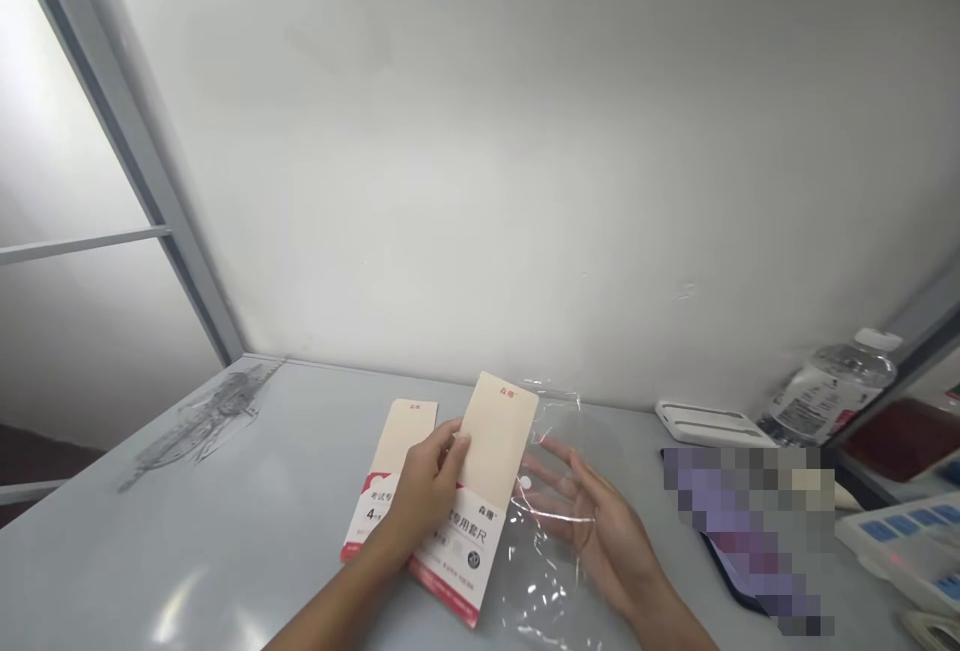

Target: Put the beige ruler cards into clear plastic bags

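Observation:
A cream, white and red printed card (pixel 501 431) is gripped by my left hand (pixel 431 491), the thumb lying on its front. Partly under that hand, a similar card (pixel 401 431) lies on the grey table (pixel 300 491) to the left. Just right of the held card is a clear plastic bag (pixel 544 571), crinkled and shiny. My right hand (pixel 600 521) has its fingers spread behind or inside the bag; which of the two is unclear.
Clear plastic wrappers (pixel 202 426) lie at the table's left. On the right are a white case (pixel 709 424), a labelled bottle (pixel 832 386), a partly pixelated phone (pixel 731 541) and a white box with blue compartments (pixel 911 541). A wall stands behind.

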Available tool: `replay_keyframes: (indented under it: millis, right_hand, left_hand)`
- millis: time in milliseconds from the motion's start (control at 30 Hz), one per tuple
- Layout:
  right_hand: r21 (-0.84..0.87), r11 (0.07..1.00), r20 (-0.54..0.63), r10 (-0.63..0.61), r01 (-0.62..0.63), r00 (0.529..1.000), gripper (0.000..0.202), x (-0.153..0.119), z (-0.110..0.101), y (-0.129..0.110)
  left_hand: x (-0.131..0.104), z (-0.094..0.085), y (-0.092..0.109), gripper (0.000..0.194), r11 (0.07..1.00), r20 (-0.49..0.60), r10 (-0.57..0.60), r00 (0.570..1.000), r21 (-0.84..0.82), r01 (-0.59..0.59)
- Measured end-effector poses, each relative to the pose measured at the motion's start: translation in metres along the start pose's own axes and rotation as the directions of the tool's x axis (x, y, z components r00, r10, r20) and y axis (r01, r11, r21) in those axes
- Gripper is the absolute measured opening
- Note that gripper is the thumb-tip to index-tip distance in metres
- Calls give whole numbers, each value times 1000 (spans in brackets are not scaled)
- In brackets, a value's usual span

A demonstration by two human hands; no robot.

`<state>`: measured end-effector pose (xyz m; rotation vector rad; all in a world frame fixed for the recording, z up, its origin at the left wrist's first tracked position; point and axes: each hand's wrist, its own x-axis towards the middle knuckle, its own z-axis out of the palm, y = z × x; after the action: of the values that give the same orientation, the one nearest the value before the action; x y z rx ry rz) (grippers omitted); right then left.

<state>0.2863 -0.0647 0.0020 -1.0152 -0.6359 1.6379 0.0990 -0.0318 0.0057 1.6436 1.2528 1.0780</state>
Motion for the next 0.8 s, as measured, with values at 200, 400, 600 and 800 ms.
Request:
replay_keyframes:
  millis: [200,400,600,800]
  right_hand:
    - [4,999,7,49,-49,999,51,0,-2,1]
    - [-96,993,-42,63,-66,997,51,-4,10,6]
    - [-114,988,-5,100,-100,995,52,-5,14,11]
    - [-90,983,70,168,-161,983,49,-5,7,9]
  left_hand:
    - [-2,1,4,42,992,-59,74,996,106,-68]
    - [-5,4,3,42,994,-83,68,994,94,-60]
    - [-5,4,2,39,994,-117,70,991,92,-59]
    - [-6,2,6,33,984,-144,143,979,126,-125]
